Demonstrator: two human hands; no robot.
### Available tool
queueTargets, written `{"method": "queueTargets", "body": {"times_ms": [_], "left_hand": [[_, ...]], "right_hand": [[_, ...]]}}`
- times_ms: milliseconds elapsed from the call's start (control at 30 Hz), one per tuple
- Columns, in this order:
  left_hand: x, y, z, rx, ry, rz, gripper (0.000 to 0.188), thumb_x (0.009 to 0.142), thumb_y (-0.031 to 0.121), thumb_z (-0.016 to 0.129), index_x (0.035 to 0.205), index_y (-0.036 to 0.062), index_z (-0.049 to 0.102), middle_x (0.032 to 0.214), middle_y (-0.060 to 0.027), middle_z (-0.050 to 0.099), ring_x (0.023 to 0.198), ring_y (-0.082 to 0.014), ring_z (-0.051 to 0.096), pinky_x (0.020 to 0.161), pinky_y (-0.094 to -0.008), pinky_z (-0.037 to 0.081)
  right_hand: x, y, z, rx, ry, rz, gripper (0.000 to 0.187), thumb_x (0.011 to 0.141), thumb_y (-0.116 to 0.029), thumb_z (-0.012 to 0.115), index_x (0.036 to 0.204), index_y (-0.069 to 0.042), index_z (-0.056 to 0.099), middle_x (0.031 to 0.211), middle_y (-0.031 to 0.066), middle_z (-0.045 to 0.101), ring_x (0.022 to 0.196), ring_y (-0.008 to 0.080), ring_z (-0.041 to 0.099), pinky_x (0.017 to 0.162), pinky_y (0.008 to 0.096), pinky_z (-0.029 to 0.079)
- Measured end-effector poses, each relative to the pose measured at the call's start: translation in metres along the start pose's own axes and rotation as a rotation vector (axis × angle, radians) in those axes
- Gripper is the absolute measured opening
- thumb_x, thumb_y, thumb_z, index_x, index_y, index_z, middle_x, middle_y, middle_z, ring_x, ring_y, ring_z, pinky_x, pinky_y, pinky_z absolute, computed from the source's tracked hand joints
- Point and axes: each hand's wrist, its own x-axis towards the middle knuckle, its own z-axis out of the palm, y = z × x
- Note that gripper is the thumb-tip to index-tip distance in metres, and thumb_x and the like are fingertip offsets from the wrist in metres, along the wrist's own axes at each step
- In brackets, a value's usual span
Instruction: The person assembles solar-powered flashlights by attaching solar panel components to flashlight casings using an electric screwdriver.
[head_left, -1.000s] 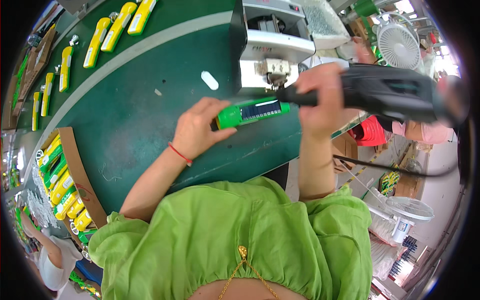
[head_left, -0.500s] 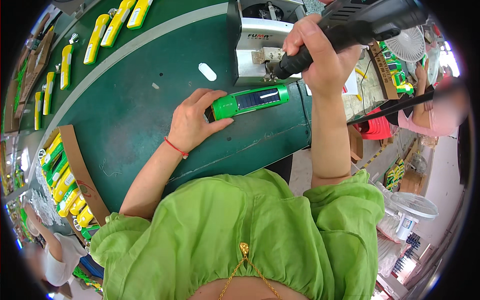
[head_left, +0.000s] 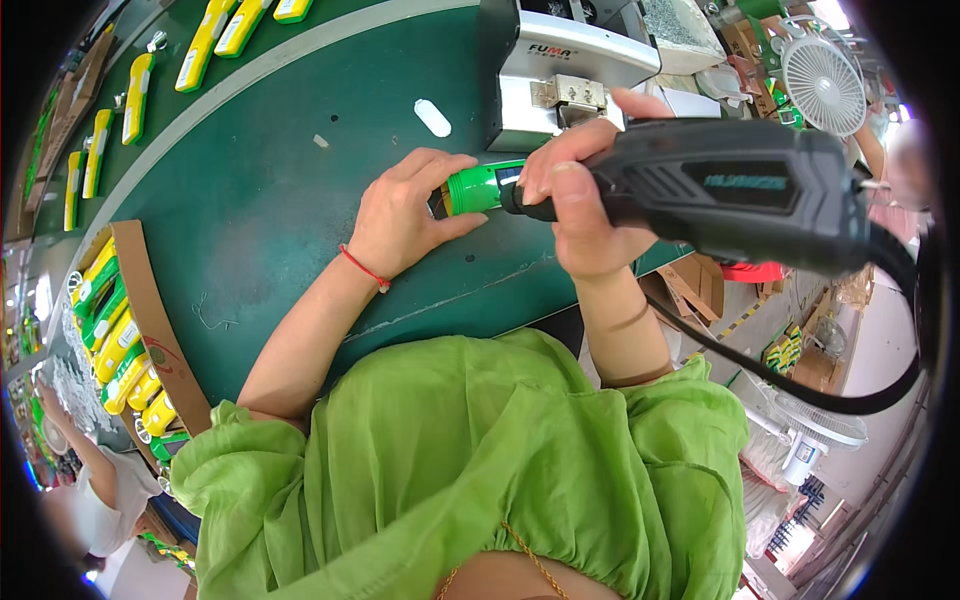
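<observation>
A green plastic flashlight housing with a dark solar panel [head_left: 475,190] lies on the green table. My left hand [head_left: 405,212] grips its open left end between thumb and fingers. Wrapped round the front of a black electric screwdriver [head_left: 745,190], my right hand [head_left: 590,205] holds the tool's nose over the panel side of the housing. The tool and hand hide the housing's right part and the driver's tip. Behind them stands a silver and black screw feeder [head_left: 575,65] with a small metal block on its front. A white oval piece [head_left: 433,118] lies on the table.
A cardboard box of yellow-green flashlights [head_left: 125,340] stands at the left. More yellow flashlights [head_left: 138,100] lie beyond the table's curved pale strip. The screwdriver's black cable [head_left: 800,395] loops down on the right. White fans [head_left: 822,85] and other people are farther off.
My right hand has brought the screwdriver from the feeder's metal block down and left onto the green housing. My left hand still grips the housing, slightly shifted right. The view has shifted a little.
</observation>
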Motion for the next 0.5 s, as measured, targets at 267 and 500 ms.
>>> {"method": "queueTargets", "body": {"times_ms": [267,500], "left_hand": [[0.003,-0.003,-0.003,0.012,-0.013,0.044,0.048,0.065,0.023,0.084,0.108,0.0128,0.067,0.101,-0.0059,0.065,0.085,-0.0268,0.065,0.073,-0.0363,0.054],[0.001,-0.010,-0.003,0.012,0.012,0.062,0.049,0.063,0.024,0.084,0.108,0.0128,0.067,0.100,-0.0070,0.065,0.087,-0.0276,0.065,0.075,-0.0371,0.054]], "right_hand": [[-0.013,-0.001,-0.002,0.062,-0.128,0.046,0.050,0.086,-0.002,0.061,0.124,-0.010,0.030,0.074,0.0091,0.056,0.060,0.0176,0.055,0.061,0.0342,0.052],[-0.009,-0.002,0.005,0.079,-0.149,0.067,0.057,0.083,-0.004,0.065,0.127,-0.009,0.029,0.076,0.0086,0.057,0.065,0.0185,0.057,0.066,0.0349,0.052]]}}
